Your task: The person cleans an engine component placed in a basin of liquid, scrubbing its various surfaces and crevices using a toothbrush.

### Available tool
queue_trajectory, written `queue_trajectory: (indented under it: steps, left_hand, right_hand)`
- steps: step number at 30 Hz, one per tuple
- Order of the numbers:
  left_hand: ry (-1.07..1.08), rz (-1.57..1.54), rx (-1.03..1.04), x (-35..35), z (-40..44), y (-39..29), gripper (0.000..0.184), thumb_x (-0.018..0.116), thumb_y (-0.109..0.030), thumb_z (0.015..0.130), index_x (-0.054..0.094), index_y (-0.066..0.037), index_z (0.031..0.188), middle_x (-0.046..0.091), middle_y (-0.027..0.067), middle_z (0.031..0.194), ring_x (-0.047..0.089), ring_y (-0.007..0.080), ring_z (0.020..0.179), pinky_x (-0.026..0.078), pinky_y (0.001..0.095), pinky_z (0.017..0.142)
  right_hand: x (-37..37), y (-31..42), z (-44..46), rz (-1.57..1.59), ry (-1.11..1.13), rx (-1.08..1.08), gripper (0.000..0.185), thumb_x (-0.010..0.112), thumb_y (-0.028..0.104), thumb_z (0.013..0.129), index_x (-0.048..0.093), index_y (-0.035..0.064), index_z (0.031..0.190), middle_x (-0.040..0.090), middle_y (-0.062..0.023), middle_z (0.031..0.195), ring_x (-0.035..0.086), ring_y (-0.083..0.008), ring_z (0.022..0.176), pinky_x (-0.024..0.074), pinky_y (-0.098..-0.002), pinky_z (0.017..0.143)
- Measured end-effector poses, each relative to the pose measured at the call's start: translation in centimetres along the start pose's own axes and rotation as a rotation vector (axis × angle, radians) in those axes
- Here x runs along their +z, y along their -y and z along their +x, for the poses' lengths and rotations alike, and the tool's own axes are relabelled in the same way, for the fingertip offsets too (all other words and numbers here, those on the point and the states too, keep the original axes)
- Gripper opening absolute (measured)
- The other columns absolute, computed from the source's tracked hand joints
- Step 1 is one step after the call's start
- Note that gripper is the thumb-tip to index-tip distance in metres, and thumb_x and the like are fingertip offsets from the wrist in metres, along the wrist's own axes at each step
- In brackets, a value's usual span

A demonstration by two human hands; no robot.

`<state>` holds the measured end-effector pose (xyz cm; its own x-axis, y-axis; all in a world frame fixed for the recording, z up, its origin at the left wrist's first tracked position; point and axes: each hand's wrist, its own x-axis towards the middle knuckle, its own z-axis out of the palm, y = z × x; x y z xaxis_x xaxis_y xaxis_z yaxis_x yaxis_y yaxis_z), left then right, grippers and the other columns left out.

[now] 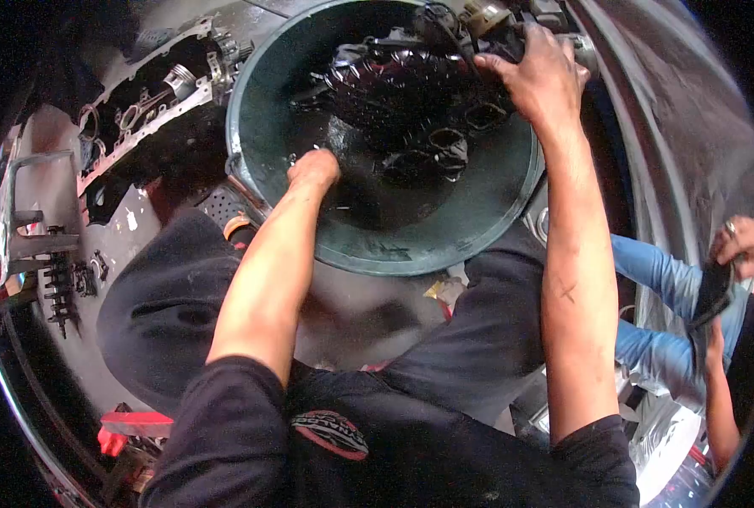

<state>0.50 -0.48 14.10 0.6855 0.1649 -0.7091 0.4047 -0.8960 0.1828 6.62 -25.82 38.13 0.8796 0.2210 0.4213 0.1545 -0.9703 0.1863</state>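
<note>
At the tub's (383,262) two o'clock, the right hand (544,76) clasps a dark part (507,42), likely slippery, best gripped around its body; the left hand (314,169), at eight, curls, contents indeterminable.

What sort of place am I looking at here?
Likely an engine repair workshop: an apparent engine block, a ridged metal shaft, and a tub holding dark, wet parts.

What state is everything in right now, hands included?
Left hand: inside the tub, fingers curled, grip hidden
Right hand: at the tub's far right rim, grip unclear
Tub: open, parts inside
Parts: dark, wet-looking
Block: open, piston exposed
Piston: in the block
Shaft: out in the open, apart from the block
</note>
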Motion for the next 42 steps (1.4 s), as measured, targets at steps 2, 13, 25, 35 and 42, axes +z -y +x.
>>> queue_trajectory:
  steps: [2,13,25,35,42]
  left_hand:
    - [-0.107,-0.081,0.086,-2.8,-6.5,-1.8,0.034,0.053,-0.012,0.087,0.065,-0.003,0.117,0.063,0.0205,0.123,0.06,0.0353,0.116,0.05,0.046,0.095]
    - [-0.504,-0.126,0.564,2.0,-16.4,-8.4,0.028,0.048,-0.015,0.091,0.059,-0.005,0.115,0.069,0.0197,0.08,0.068,0.0387,0.073,0.054,0.0515,0.066]
    - [-0.307,-0.037,0.516,-2.2,-14.6,-11.4,0.033,0.039,-0.014,0.094,0.062,-0.004,0.115,0.069,0.0218,0.102,0.068,0.0381,0.096,0.054,0.0502,0.082]
    - [-0.32,-0.088,0.474,0.1,-12.0,-11.3,0.031,0.041,-0.017,0.094,0.062,-0.003,0.11,0.07,0.0221,0.098,0.069,0.0367,0.094,0.054,0.05,0.082]
    - [-0.524,-0.202,0.564,-0.4,-15.5,-10.8,0.022,0.049,-0.018,0.094,0.057,-0.005,0.109,0.067,0.0271,0.092,0.066,0.0442,0.087,0.051,0.0522,0.074]
  right_hand:
    - [-0.1,-0.1,0.0,0.008,0.041,0.025,0.073,0.076,0.053,0.073,0.057,0.0043,0.124,0.062,-0.0175,0.119,0.052,-0.0371,0.12,0.0398,-0.0612,0.094]
    - [-3.0,1.4,-0.6,0.155,0.06,0.142,0.068,0.08,0.038,0.074,0.052,-0.001,0.123,0.055,-0.0197,0.127,0.044,-0.0408,0.127,0.0342,-0.0629,0.102]
    - [-3.1,2.1,-1.3,0.154,0.039,0.143,0.06,0.079,0.034,0.075,0.054,0.001,0.119,0.056,-0.0171,0.123,0.046,-0.0376,0.122,0.0343,-0.0608,0.099]
    - [-2.2,1.6,-1.0,0.055,-0.076,0.188,0.074,0.065,0.035,0.085,0.036,-0.0014,0.143,0.05,-0.021,0.135,0.043,-0.0356,0.127,0.0313,-0.062,0.102]
    - [1.2,2.8,-0.6,0.127,-0.084,0.225,0.064,0.077,0.039,0.075,0.056,0.0017,0.122,0.058,-0.0138,0.124,0.048,-0.032,0.123,0.0328,-0.0665,0.1]
